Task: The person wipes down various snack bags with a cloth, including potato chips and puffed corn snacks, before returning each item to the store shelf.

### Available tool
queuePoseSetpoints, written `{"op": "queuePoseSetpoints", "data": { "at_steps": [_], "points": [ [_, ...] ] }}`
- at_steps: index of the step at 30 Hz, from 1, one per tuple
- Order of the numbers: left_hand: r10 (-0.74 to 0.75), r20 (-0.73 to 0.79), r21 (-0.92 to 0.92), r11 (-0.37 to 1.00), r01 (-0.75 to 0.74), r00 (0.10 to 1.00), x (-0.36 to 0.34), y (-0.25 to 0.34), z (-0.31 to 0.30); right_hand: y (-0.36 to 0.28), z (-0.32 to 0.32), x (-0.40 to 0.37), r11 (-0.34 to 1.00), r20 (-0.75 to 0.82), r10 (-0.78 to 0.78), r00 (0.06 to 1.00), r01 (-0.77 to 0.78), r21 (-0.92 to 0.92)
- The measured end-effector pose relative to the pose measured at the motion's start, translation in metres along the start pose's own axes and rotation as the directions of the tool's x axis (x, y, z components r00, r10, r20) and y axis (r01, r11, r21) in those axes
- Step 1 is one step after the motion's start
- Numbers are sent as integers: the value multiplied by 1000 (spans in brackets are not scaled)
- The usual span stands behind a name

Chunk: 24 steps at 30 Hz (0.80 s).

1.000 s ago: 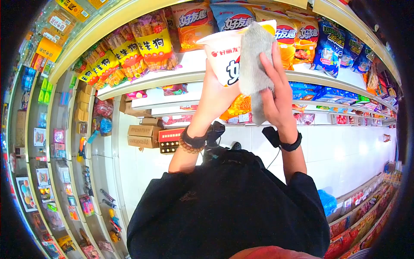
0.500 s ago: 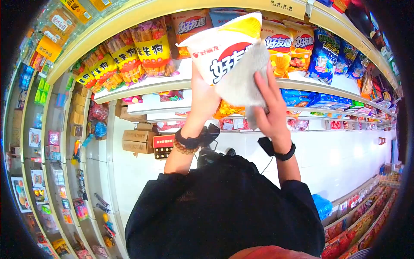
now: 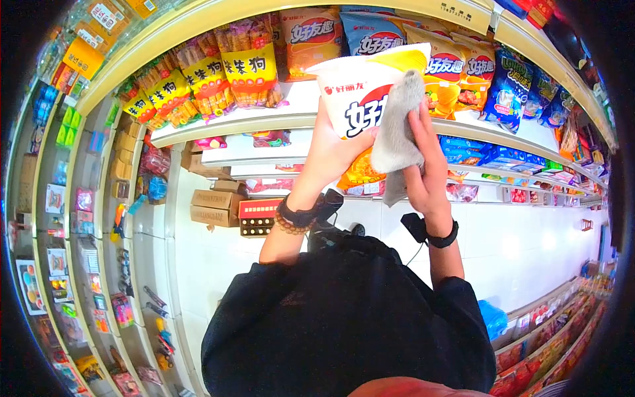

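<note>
My left hand (image 3: 338,147) grips a white and yellow chip bag (image 3: 354,85) by its lower left side, with the thumb across its front. A grey cloth (image 3: 401,126) is in my right hand (image 3: 428,173), whose fingers press it against the bag's right side. The cloth covers part of the printed front, and its lower end hangs below the bag. The bag is held tilted in front of the snack shelf (image 3: 301,118). Dark straps with black devices sit on both wrists.
Yellow-labelled snack packs (image 3: 246,66) stand left on the shelf. Orange chip bags (image 3: 442,73) and blue snack bags (image 3: 508,92) stand right. Cardboard boxes (image 3: 215,206) and a red bottle crate (image 3: 258,217) sit on the floor below. More stocked shelves line the left side.
The cloth has moved to the bag's right side and folded narrower, uncovering more of the lower front. The bag and both hands appear slightly lower and further right, as the whole view has shifted.
</note>
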<state>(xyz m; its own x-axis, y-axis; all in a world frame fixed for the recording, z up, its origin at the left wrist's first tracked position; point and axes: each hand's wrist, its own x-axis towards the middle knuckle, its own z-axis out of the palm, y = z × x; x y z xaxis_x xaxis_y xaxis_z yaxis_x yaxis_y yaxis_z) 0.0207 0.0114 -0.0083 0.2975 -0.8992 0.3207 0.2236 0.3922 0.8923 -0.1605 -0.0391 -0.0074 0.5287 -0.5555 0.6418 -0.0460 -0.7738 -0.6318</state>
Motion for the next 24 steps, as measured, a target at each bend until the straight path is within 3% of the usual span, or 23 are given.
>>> {"op": "queuePoseSetpoints", "data": {
  "at_steps": [3, 7, 10, 13, 15, 19, 23, 24],
  "points": [
    [-6, 29, 39, 999, 4, 1000, -3, 2, 0, 2, -4, 12, 997, -38, 57, 998, -54, 59],
    [-31, 69, -1, 1000, 31, 997, -4, 7, -2, -1, -13, 32, 973, -83, 28, 996, -8, 233],
    [-52, 84, 5, 999, 51, 995, -6, 1, -11, 4, -10, 24, 895, -145, 199, 969, -119, 430],
    [-99, 105, -21, 995, 101, 990, -11, 1, -16, 9, -10, 24, 859, -222, 252, 942, -111, 500],
    [-119, 121, -75, 989, 129, 986, -12, 1, -16, 6, -13, 19, 845, -224, 288, 931, -137, 517],
    [-109, 109, -163, 979, 126, 988, -6, -9, -17, 10, -10, 2, 623, -167, 640, 750, -380, 683],
    [-44, 32, -238, 970, 50, 999, 6, -11, -15, 7, 3, -7, 593, -104, 607, 788, -362, 719],
    [-42, -3, -226, 973, 40, 999, 8, -9, -16, 13, 6, -11, 504, -21, 624, 781, -382, 774]
  ]
}}
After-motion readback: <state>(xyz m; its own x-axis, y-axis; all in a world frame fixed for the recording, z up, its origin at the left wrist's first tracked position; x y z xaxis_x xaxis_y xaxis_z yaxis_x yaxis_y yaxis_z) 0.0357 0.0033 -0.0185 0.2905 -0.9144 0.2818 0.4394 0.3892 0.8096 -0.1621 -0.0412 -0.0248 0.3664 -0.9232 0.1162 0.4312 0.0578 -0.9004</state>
